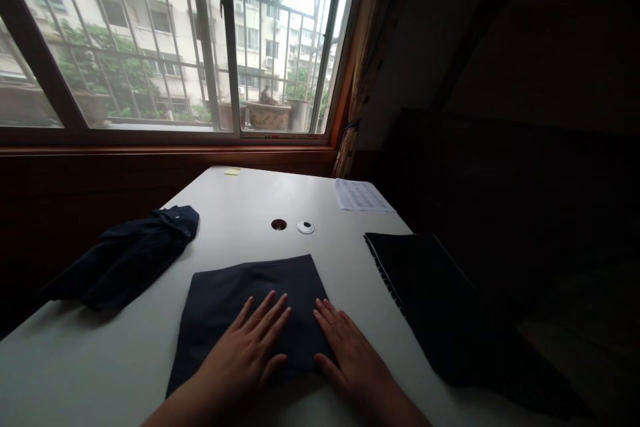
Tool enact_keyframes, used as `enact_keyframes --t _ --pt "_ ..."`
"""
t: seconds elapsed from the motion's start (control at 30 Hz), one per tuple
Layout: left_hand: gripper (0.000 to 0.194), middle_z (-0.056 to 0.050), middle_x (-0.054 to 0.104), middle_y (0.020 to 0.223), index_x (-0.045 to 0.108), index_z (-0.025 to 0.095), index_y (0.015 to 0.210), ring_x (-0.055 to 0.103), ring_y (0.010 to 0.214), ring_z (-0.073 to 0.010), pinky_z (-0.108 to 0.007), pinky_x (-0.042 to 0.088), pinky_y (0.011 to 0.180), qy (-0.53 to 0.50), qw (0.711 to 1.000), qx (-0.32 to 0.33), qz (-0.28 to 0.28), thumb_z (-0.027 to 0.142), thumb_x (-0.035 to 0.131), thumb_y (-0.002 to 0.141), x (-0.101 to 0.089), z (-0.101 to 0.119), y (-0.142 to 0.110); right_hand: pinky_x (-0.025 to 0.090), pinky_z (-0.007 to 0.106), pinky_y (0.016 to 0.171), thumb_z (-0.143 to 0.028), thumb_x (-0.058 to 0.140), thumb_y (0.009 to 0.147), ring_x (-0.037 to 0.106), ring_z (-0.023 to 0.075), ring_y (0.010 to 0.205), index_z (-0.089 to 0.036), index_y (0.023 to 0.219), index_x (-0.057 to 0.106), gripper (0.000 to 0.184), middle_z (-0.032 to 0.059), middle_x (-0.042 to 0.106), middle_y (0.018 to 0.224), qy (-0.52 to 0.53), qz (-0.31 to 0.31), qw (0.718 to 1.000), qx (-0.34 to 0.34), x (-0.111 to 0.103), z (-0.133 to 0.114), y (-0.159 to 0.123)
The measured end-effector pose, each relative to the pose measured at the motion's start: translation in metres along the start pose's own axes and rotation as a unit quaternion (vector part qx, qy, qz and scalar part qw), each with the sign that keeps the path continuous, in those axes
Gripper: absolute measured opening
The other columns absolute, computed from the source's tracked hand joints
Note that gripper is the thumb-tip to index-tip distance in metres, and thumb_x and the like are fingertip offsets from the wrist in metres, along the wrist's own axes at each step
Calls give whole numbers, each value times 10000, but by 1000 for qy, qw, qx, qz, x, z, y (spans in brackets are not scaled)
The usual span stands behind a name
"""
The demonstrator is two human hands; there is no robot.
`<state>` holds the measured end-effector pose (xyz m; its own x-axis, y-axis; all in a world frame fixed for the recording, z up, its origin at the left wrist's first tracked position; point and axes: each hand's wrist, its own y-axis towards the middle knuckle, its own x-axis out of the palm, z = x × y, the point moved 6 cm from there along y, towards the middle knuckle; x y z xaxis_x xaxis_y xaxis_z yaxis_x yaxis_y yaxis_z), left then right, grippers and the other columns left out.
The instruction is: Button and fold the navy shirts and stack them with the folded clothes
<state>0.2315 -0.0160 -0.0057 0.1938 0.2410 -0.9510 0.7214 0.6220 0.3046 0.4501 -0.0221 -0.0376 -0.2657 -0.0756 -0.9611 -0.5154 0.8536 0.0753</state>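
Crumpled navy garment with a button lies across the table's left edge; a bump could send it off. Left hand: open, palm down on flat dark navy cloth at front middle of the white table, gripping nothing. Right hand: also open, palm down over cloth's right edge, no pinch. Uneven palm pressure could skew or crease the cloth. Black cloth, right, seems to overhang; its weight could drag it down. Surface: yellow sticky note, cable hole, grommet ring, printed paper. Room: sliding window, tied curtain, right side dark.
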Motion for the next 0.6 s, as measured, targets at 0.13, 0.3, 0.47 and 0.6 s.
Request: enact_keyframes --t 0.13,0.3,0.47,0.6 --pt "715 -57 333 1605 61 275 1600 375 1455 -286 -476 334 1174 -24 1000 3 8 561 378 1027 14 13 -5 254 475 1234 -553 400 1019 234 256 1519 -249 1595 223 675 52 216 1647 -4 8 1000 -4 -1 0 0" --pt "715 -51 336 1605 145 246 1601 387 1449 -254 -395 319 1182 32 999 0 9 571 403 1019 10 -4 -45 257 473 1235 -557 383 1023 228 254 1520 -238 1593 240 669 48 217 1649 -6 1 1000 -4 0 1 0" --pt "781 -75 382 1583 232 198 1591 456 1402 -232 -310 358 1137 135 988 -44 59 611 480 976 -7 -17 -92 247 475 1239 -564 377 1024 232 252 1519 -249 1593 240 665 46 216 1649 -8 2 1000 2 1 1 0" --pt "790 -89 442 1546 214 183 1595 541 1330 -223 -296 458 1042 159 980 -98 76 593 488 977 -14 -24 -134 260 477 1233 -558 389 1024 248 258 1514 -248 1585 267 653 44 228 1646 -2 9 1000 2 0 2 0"
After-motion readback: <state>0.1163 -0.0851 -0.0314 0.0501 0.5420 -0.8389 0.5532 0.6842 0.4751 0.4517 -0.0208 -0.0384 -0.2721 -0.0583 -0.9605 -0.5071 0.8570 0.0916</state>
